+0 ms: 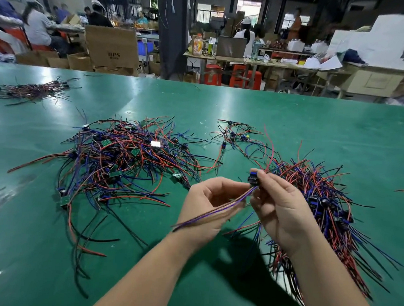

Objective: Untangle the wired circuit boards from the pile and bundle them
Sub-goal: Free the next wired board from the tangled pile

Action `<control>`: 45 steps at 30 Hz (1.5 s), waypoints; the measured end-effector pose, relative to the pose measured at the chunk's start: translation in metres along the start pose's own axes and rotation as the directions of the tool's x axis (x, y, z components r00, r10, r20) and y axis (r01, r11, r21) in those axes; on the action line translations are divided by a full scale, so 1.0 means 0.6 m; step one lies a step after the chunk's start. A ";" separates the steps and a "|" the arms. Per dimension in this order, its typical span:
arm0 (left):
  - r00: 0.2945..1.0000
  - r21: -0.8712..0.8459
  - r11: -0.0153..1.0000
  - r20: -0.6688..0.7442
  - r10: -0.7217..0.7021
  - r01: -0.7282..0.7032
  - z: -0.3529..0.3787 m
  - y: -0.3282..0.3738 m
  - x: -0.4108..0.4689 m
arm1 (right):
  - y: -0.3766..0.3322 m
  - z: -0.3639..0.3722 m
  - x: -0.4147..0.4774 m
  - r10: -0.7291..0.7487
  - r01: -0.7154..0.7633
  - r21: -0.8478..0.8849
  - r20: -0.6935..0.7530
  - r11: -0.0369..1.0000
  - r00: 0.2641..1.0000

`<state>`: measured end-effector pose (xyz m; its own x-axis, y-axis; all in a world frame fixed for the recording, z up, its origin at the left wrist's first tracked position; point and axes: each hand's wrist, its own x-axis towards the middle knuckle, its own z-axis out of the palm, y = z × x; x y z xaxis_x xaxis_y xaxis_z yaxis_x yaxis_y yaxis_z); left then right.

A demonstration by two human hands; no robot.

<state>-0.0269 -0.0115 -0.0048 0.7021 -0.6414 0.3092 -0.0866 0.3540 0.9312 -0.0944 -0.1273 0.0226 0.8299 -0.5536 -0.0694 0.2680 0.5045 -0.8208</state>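
A tangled pile (127, 161) of small green circuit boards with red, blue and black wires lies on the green table (223, 111), left of centre. My right hand (281, 205) pinches one small wired board (253, 178) above the table. Its wires (215, 212) trail down and left through the curled fingers of my left hand (206, 201). A laid-out bundle (324, 210) of wired boards lies beneath and right of my right hand. A few loose wired boards (236, 136) lie behind the hands.
Another bundle (32, 90) of wired boards lies at the far left of the table. Beyond the table's far edge are cardboard boxes (111, 46), workbenches and seated and standing people.
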 end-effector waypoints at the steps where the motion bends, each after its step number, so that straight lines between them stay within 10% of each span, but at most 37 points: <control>1: 0.999 -0.024 0.999 0.013 -0.036 0.037 -0.003 0.004 0.002 | -0.005 -0.004 0.002 -0.002 0.002 0.004 -0.001 1.000 1.000; 6: 0.930 -0.255 0.897 0.031 -0.366 0.361 -0.019 0.020 0.012 | -0.010 -0.014 0.000 0.081 -0.065 -0.115 0.144 0.991 0.986; 24: 0.925 -0.060 0.925 -0.045 -0.377 0.375 -0.011 0.001 0.002 | 0.012 -0.011 0.002 0.069 -0.052 -0.462 0.020 0.885 0.997; 34: 0.799 0.092 0.861 0.334 -0.500 0.501 -0.025 0.013 -0.010 | -0.048 -0.061 0.026 -0.071 0.094 0.064 -0.295 0.994 0.953; 39: 0.879 0.011 0.888 0.131 -0.458 0.461 -0.040 0.022 0.006 | -0.062 -0.062 0.026 -0.239 0.358 0.210 -0.441 0.910 0.865; 43: 0.889 -0.173 0.895 -0.144 -0.435 0.410 -0.046 0.015 0.020 | -0.035 -0.036 0.007 -0.294 0.267 -0.237 -0.087 0.934 0.952; 45: 0.892 -0.155 0.897 -0.127 -0.434 0.415 -0.043 0.011 0.018 | -0.007 -0.015 -0.007 -0.236 0.313 -0.586 0.206 0.747 0.950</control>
<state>-0.0018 0.0013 0.0001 0.7533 -0.6396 -0.1530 0.3226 0.1567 0.9335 -0.1034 -0.1332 0.0211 0.8259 -0.5080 0.2447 0.1731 -0.1846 -0.9675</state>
